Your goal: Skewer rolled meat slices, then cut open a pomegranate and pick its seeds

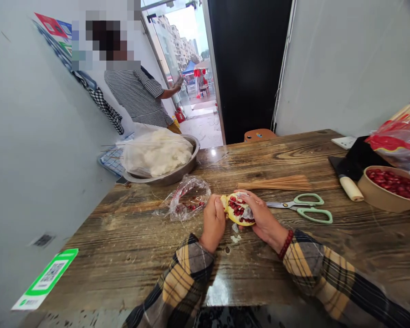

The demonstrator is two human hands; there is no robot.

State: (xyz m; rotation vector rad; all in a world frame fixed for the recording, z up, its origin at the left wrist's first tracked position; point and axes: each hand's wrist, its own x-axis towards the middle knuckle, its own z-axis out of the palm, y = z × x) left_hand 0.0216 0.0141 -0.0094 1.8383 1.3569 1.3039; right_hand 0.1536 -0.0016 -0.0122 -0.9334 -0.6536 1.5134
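Over the middle of the wooden table, an opened pomegranate shows red seeds, white pith and a yellow rind. My right hand wraps round its right side. My left hand is closed at the left side, its fingers pinching a pale yellow piece of rind at the fruit's edge; whether that piece is torn free I cannot tell. Scraps of pale membrane lie just below the fruit. To the left sits a crumpled clear plastic bag with some red seeds in it.
Scissors with green handles and thin wooden sticks lie right of the hands. Farther right are a bowl of red seeds and a wooden-handled cleaver. A metal basin stands back left; a person stands beyond.
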